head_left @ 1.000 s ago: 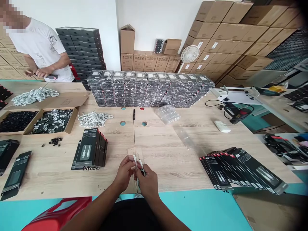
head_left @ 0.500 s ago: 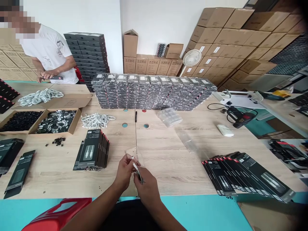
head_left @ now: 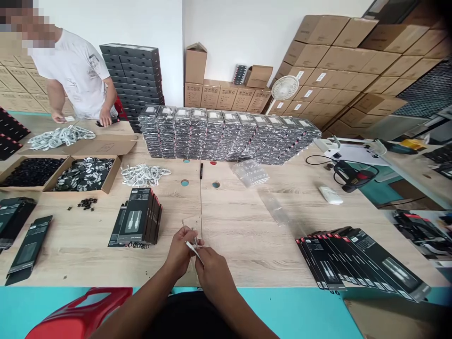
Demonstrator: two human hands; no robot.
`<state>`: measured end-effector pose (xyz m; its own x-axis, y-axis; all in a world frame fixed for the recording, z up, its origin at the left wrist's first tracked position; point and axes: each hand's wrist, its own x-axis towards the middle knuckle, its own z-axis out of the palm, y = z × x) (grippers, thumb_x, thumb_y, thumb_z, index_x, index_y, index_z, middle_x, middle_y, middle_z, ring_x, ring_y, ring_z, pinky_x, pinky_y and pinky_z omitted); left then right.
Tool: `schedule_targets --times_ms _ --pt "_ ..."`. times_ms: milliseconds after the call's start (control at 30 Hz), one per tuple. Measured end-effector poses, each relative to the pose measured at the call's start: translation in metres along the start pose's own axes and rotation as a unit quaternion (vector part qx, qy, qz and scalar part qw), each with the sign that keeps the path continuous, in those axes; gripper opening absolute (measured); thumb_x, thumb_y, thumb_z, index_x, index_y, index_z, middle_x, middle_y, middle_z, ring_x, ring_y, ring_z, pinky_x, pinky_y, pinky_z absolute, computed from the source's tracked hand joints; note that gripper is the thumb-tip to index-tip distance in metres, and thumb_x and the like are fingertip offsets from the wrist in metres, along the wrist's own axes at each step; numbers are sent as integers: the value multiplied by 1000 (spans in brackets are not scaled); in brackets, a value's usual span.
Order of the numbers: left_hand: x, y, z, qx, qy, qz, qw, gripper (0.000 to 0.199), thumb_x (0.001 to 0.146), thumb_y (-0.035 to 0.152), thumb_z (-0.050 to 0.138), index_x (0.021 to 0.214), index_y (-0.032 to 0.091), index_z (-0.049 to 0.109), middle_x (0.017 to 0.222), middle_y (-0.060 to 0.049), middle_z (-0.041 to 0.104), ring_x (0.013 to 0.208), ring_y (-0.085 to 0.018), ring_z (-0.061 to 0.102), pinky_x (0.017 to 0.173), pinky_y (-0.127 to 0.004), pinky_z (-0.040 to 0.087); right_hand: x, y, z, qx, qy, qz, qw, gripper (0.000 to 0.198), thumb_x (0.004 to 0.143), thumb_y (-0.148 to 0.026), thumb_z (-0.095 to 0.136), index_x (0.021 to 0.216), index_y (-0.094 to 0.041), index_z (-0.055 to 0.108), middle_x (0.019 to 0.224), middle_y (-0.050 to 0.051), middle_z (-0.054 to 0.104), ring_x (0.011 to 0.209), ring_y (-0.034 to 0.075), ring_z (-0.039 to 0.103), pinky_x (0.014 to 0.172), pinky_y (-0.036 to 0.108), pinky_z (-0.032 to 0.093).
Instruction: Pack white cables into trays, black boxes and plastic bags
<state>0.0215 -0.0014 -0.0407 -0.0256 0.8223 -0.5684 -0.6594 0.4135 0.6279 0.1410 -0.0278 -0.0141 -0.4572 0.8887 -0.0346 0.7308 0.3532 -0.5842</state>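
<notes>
Close together at the table's front edge, both hands work on a white cable (head_left: 194,249) with a pale connector end. My right hand (head_left: 214,272) is closed with the cable pinched between thumb and fingers. My left hand (head_left: 179,252) is closed around a clear plastic piece (head_left: 193,222), its fingers also touching the cable. The plastic's lower part is hidden by the hands, and its exact shape is hard to make out. Left of the hands stands a stack of black cable boxes (head_left: 136,216), with small black rings (head_left: 138,245) at its foot.
A pile of white cables (head_left: 143,175) and cartons of small black parts (head_left: 35,172) lie left. Flat black boxes (head_left: 353,259) fan out at right, near clear plastic bags (head_left: 275,207). Wrapped boxes (head_left: 226,136) line the back. A co-worker (head_left: 77,75) stands far left.
My right hand has turned and shifted slightly, so the cable end now points up and left toward my left hand. The co-worker's hands have moved apart and down to the table.
</notes>
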Motion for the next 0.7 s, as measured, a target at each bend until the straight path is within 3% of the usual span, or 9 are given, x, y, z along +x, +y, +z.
schedule_targets --times_ms 200,367,533,700 --pt "0 10 -5 12 -16 -9 1000 34 74 51 69 77 20 56 66 2 60 64 -16 64 56 -25 45 -9 -9 -8 -10 29 -12 999 46 94 -19 45 139 -20 49 125 11 66 103 26 67 80 35 56" --pt "-5 12 -4 7 -29 5 1000 32 77 50 67 82 21 55 71 2 59 68 -16 64 57 -23 46 -10 -14 -18 -90 113 3 989 32 94 -19 45 116 -24 67 115 10 66 94 25 64 72 34 52" --pt "-12 16 -4 8 -54 4 999 24 76 40 68 83 21 56 72 1 61 67 -16 63 62 -27 50 -7 -12 -20 75 142 47 986 26 96 -25 44 94 -23 69 95 7 62 83 19 60 71 30 51" --pt "-19 17 -3 27 -66 15 997 23 69 29 75 76 20 54 71 0 64 69 -16 63 69 -30 51 -8 -10 -12 190 196 117 955 20 95 -31 47 88 -22 63 117 12 56 109 25 56 82 36 52"
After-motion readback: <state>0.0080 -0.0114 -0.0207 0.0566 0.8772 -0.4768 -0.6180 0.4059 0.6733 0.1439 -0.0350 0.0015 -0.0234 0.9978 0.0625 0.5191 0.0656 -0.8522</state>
